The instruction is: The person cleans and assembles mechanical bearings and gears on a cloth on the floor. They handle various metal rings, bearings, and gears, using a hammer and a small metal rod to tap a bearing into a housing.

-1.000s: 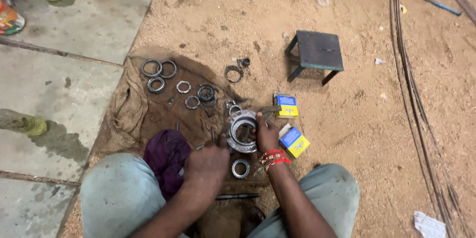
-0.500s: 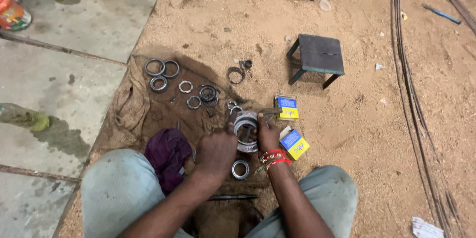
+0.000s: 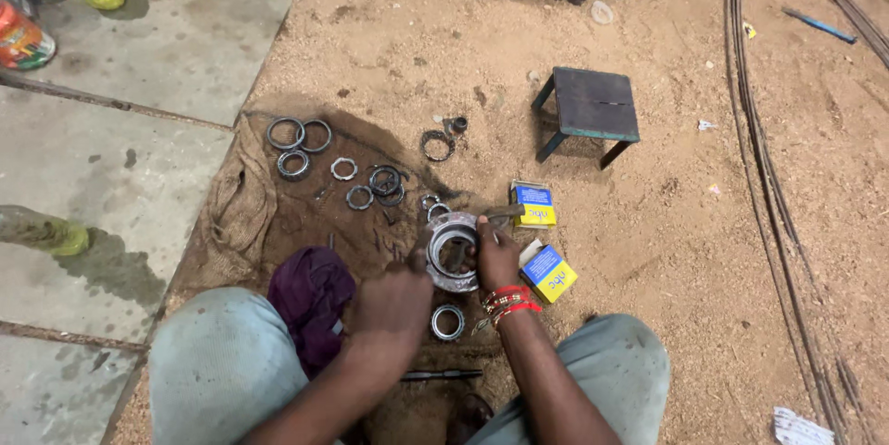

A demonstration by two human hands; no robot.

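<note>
Head view shows the left hand has closed in from the near left and now grips the left rim of the large metal bearing hub on the brown sacking. Right hand still clasps its right side, so both hands steady it, with a small bearing ring just near of it.

both forearms are bare, with no sleeves in view. the left hand wears nothing at all. the right hand carries a stack of thin red thread and bead bangles around its wrist, some with pale flecks. the legs are covered by loose, faded grey-green cloth trousers, dusty and creased at both knees.
</note>
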